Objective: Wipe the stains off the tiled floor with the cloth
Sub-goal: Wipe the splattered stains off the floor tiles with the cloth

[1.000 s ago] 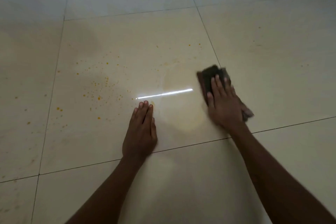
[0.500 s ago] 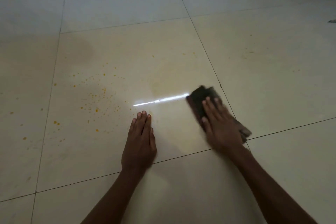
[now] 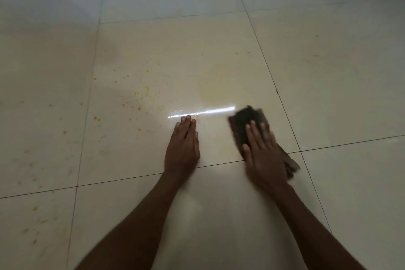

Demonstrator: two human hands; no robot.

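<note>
Your right hand [image 3: 264, 155] presses flat, fingers straight, on the dark cloth [image 3: 248, 119] at the right of the tiled floor [image 3: 328, 94], your left hand [image 3: 183, 149] rests open beside it, and orange stains [image 3: 140, 103] speckle the tiles farther left.

left hand [image 3: 183, 148]: flat, fingers straight | right hand [image 3: 264, 153]: flat, fingers spread
</note>
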